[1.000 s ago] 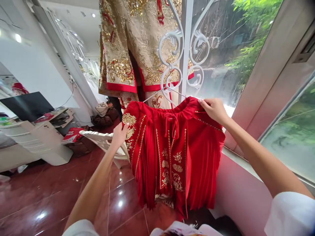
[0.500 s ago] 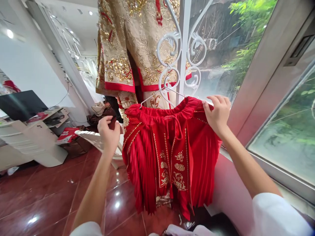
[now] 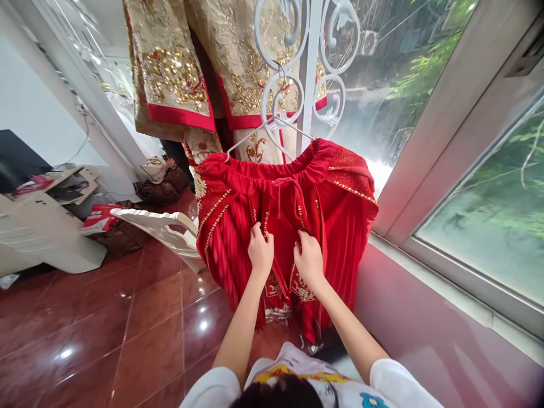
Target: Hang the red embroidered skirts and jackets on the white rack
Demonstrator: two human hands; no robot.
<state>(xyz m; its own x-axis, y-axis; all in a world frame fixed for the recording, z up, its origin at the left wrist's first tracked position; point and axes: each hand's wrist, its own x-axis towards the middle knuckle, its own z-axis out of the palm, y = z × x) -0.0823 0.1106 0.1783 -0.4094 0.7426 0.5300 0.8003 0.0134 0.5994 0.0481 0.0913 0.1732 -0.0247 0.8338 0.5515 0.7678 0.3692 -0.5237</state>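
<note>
Bright white room: left hand (image 3: 260,249) and right hand (image 3: 309,258) on a red pleated cloth skirt with gold beading (image 3: 342,226)

From my remote seat, through the head camera, the far left shows a black flat monitor (image 3: 19,158) on a white desk (image 3: 46,243), above a glossy red-brown tiled floor (image 3: 153,317). Next, dark brown bags (image 3: 164,184) lie on the floor, probably kept there out of the way. Nearer, a white chair with a carved back (image 3: 170,229) stands just left of the skirt, partly behind it.

High at the centre hangs a cream garment with gold sequins and red hems (image 3: 229,62). The skirt hangs before it on a thin white wire hanger (image 3: 249,137), whose hook seems to catch on a white metal stand with scrollwork (image 3: 312,56). I judge that the hanger spreads the gathered waistband and bears the weight, leaving both hands free.

Below the tied waist cord, the left hand's fingers are curled closed, pinching the left front panel; its beaded lines converge there. The right hand mirrors it on the right panel. Gripping in a pair likely keeps the loose front under control; beneath, the panels part over gold embroidery.

Far right, a metal-framed window (image 3: 378,124) shows greenery outside; the skirt may hang near it for light.
</note>
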